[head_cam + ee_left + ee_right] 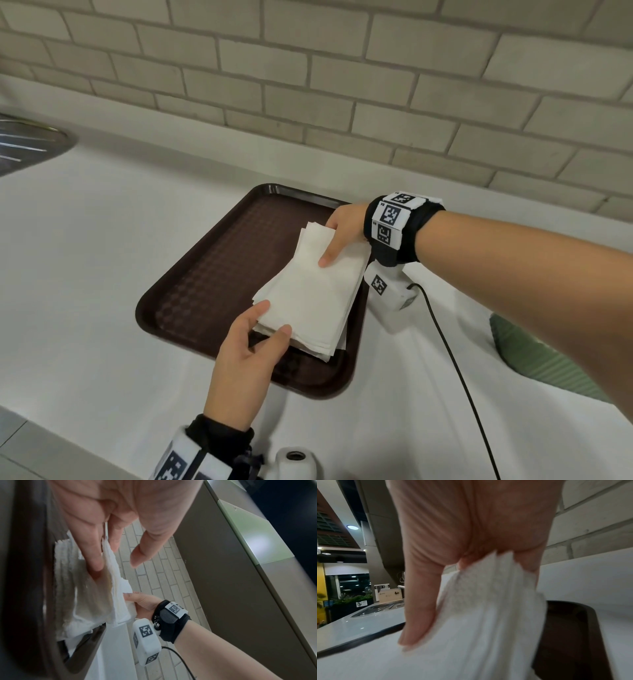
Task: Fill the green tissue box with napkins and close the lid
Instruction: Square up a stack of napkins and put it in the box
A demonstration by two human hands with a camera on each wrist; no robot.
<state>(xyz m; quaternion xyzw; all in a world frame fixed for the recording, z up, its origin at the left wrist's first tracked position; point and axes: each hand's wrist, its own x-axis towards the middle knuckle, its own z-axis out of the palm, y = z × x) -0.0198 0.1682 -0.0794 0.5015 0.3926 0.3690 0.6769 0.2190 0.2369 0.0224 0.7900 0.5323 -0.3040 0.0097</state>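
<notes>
Napkins (311,294): a white folded stack, edges fanned and uneven, over the brown tray (205,267) on the white counter (85,240). We see the right hand (342,228) pinching the far end, thumb on top; the left hand (245,356) pinches the near corner, thumb on top. Risk as we judge it: loose lower sheets could slip out or the stack could splay on transfer. The green tissue box (534,363) sits well apart on the right, mostly hidden by the forearm.

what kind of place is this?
Probably a cafeteria or café service counter: a brown serving tray with a stack of napkins on a white counter, and a steel sink beside it.
</notes>
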